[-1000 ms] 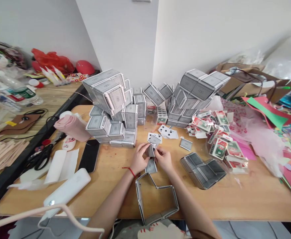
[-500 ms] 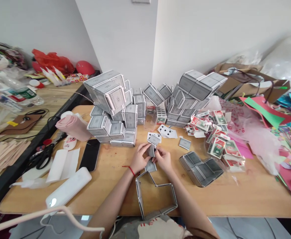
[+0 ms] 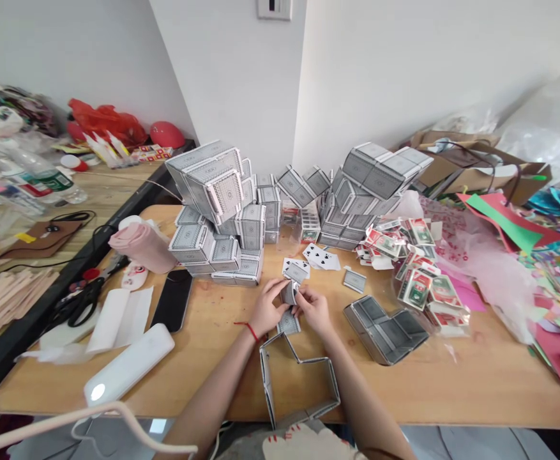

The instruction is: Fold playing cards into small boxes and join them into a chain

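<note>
Between my two hands is a grey-backed playing card [image 3: 289, 292], bent along its length. My left hand [image 3: 267, 309] grips its left edge, fingers over the top. My right hand [image 3: 311, 308] pinches the right side, thumb and fingers closed on it. Just under my hands lies another patterned card [image 3: 288, 323], flat on the table. Nearer my body stands an open frame of joined cards [image 3: 266, 377], heart-like in outline. A similar card tray [image 3: 389, 333] sits to the right of my right arm. Face-up spade cards [image 3: 322, 257] lie beyond my hands.
Stacked card blocks [image 3: 207, 185] rise at back left, with another stack [image 3: 370, 172] at back right. Card boxes [image 3: 418, 287] are heaped on the right. To the left are a phone [image 3: 172, 300], black scissors [image 3: 85, 300], a white lamp head [image 3: 129, 364] and a pink cloth roll [image 3: 142, 245].
The card between my hands has tilted and looks more bent. My hands stay in nearly the same place; the whole view has shifted slightly.
</note>
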{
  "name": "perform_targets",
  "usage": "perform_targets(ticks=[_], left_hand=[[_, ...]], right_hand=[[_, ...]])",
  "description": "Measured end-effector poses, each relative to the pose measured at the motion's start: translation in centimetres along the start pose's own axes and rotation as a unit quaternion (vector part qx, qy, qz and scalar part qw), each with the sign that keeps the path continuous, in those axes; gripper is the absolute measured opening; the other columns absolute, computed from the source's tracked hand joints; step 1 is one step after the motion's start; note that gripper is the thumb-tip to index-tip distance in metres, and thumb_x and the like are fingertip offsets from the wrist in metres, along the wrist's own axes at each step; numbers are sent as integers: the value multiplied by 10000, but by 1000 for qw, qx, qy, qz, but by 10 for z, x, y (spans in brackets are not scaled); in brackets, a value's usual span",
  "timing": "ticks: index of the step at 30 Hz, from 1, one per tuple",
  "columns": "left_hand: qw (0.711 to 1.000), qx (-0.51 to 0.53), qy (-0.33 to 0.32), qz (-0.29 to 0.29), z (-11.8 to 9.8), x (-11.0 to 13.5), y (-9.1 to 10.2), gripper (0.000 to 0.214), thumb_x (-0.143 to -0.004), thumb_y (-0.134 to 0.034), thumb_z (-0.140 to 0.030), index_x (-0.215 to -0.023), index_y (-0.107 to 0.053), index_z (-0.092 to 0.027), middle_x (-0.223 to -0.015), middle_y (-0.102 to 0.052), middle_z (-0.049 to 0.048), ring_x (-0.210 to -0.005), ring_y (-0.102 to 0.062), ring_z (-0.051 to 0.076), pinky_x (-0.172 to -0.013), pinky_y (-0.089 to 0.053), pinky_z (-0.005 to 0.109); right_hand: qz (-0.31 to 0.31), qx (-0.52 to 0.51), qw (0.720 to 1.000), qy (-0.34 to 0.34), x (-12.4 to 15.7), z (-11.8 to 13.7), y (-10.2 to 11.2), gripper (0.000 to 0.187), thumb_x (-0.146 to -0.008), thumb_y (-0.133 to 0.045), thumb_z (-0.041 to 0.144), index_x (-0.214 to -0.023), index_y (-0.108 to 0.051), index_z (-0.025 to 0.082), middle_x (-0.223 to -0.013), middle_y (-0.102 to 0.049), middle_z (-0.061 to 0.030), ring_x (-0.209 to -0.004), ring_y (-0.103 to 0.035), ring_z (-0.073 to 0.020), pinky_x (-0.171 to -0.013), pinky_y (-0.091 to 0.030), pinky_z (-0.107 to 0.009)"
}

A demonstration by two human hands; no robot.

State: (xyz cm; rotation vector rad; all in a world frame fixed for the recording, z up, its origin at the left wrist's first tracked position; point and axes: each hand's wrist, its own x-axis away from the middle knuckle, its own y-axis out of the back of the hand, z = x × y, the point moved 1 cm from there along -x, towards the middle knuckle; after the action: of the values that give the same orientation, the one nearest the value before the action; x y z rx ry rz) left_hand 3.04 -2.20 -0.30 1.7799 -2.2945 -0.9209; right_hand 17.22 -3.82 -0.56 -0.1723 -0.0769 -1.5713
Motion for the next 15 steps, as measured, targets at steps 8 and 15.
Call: perform_targets(ticks=[8,15], left_hand=[[1000,0,-8,3,0,1,-1,582,-620,-588,-42,-1153,-474,-244,-1165,-481,60,-1093,-446,215,-939,-382,432],[1000,-15,-17,8,2,2,-3,547,-629,-651,-159,-1144,-485,-239,-1143,-504,61,-1080,-461,215,-933,-386,432]], right_hand=[[-44,41,998,6,1,-4,-1,363,-707,-514,520,-630,-532,166,-412,-513,20,-345,-453,-113,-371,-368,-232],[-102,138,981,92,-2,-6,0,361,-741,-489,455,-525,-424,174,-490,-397,41,-470,-368,-85,-454,-317,-206]])
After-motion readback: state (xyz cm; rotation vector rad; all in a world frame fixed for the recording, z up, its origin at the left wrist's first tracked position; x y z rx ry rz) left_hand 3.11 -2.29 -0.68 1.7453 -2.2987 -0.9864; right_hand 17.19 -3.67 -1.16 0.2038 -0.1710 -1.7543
